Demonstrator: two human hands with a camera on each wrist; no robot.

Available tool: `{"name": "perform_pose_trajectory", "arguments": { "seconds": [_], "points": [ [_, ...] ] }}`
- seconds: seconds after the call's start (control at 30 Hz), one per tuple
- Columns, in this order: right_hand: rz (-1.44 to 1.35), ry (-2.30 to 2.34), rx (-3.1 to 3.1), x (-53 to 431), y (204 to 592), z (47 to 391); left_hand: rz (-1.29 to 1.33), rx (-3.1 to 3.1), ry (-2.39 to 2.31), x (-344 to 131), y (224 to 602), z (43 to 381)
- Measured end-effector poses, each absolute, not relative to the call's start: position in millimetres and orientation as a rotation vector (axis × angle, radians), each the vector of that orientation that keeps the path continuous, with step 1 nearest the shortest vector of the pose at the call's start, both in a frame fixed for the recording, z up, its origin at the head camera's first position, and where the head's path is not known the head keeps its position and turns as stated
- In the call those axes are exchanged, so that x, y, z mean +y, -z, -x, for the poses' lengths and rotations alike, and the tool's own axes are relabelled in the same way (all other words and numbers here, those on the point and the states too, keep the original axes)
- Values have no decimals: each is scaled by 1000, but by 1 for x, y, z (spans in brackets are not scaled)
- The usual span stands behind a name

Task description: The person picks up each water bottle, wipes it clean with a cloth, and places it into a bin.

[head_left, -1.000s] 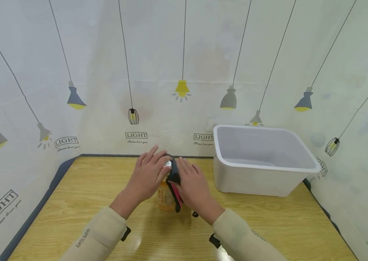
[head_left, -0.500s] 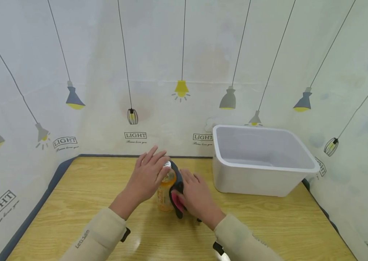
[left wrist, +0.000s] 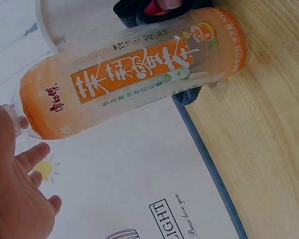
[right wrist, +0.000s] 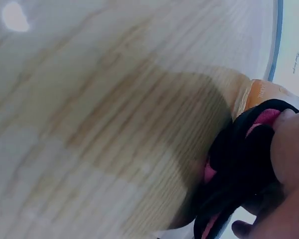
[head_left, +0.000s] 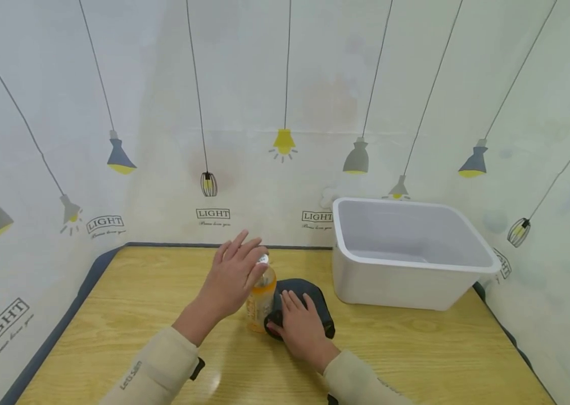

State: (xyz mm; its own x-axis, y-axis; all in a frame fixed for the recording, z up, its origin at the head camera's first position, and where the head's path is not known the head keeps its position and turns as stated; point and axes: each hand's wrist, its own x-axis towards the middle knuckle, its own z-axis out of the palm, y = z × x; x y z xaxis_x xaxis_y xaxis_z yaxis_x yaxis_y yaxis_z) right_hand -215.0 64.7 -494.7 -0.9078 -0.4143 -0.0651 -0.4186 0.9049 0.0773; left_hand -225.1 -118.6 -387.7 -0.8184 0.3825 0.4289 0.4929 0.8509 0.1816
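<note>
Orange-labelled plastic tea bottle stands upright on the wooden table, in from the far edge; its liquid level cannot be made out. A left hand holds it at the white cap, thumb and forefinger on either side. Just right, a right hand grips a navy fabric item, thumb against pink lining. Good handling here likely means steadying the tall bottle and tugging the cloth gently, lest it tip. At the far-right corner, a white plastic tub shows inner walls and part of its floor.
</note>
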Motion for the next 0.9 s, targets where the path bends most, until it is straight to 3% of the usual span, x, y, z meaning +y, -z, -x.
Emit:
{"name": "perform_pose_trajectory", "arguments": {
  "seconds": [0.5,0.9],
  "points": [
    [651,122,3071,68,487,216,647,-2668,383,-119,387,225],
    [684,575,3196,69,451,219,649,-2663,383,-120,385,224]
  ]
}}
